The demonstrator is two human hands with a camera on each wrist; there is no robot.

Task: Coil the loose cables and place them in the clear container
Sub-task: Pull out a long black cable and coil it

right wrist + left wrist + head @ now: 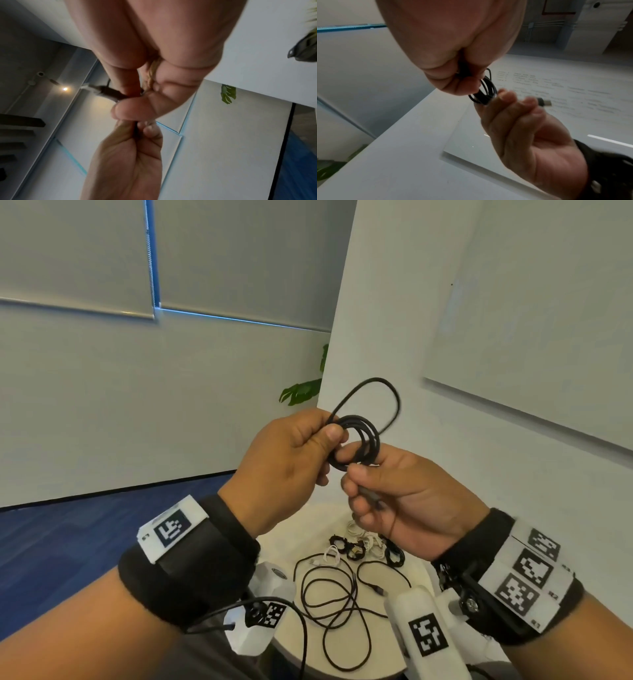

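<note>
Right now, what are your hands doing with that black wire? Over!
Left hand pinches the coiled black cable. Right hand grips its plug end, one loop still loose. More loose cables wait on the round table. Container not in view.

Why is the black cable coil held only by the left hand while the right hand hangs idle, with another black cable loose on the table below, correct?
Not quite: the right hand is not idle. The head view shows its fingers pinching the black cable coil near its free end, while the left hand grips the coil. The loose black cable does lie on the table below.
</note>
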